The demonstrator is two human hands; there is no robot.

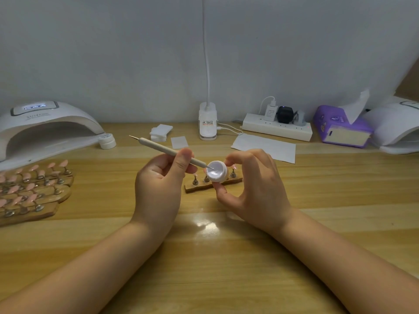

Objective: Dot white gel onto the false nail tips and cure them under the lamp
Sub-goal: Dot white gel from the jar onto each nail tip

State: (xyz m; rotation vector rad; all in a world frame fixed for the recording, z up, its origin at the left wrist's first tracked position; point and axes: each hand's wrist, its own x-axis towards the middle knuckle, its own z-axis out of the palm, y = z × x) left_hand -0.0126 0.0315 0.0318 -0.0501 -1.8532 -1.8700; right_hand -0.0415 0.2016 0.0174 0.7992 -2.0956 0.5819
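Gel pot: I am holding the small white gel pot [217, 174] in my right hand [251, 186], fingertips above its rim and thumb beneath, tilted toward me just over the near wooden stand [210, 185].
Dotting tool: my left hand [162, 177] is pinching the dotting tool [158, 147] mid-shaft, its fine tip dipping into the white gel.
Handling: I am judging the pot light, rigid and smooth-walled, so likely to slip; gripping it by the sides seems safest. The gel looks thick and sticky, so I am expecting it to string off the tip.
Nail tips: pink false nail tips [31, 189] are sitting on several stands at my left, well apart from the pot.
Lamp: the curing lamp [45, 125] is standing far left, mouth open, with a white lid [107, 141] just beside it.
Obstacles: the bare pegs under the pot are crowding my right hand; I am guessing a careless dip could knock them.
Background: power strip [276, 129], tissue pack [342, 125] and paper [264, 147] are lying at the back.
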